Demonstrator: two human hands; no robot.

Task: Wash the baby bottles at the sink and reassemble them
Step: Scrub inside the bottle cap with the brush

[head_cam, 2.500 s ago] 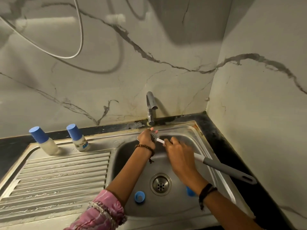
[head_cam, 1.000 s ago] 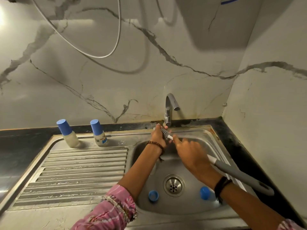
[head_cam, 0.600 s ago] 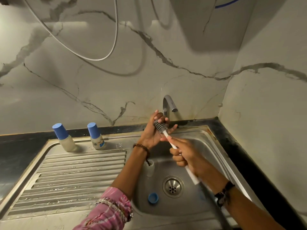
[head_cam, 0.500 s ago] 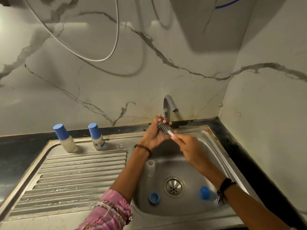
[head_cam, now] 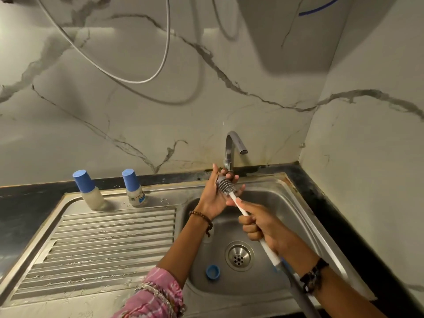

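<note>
Over the sink's [head_cam: 305, 210] back edge, the left hand [head_cam: 214, 193] cups the bottle brush's [head_cam: 238, 204] ribbed head, fingers partly spread. The right hand [head_cam: 263, 223] grips its white shaft. Two capped baby bottles [head_cam: 93, 191] stand at the drainboard's back edge.

A single head-worn wide-angle view looks forward and down, close over the sink [head_cam: 298, 216], toward the tap [head_cam: 231, 145] and corner walls.

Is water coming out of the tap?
No, the tap's spout shows no stream, and the hands rub the brush beside it.
</note>
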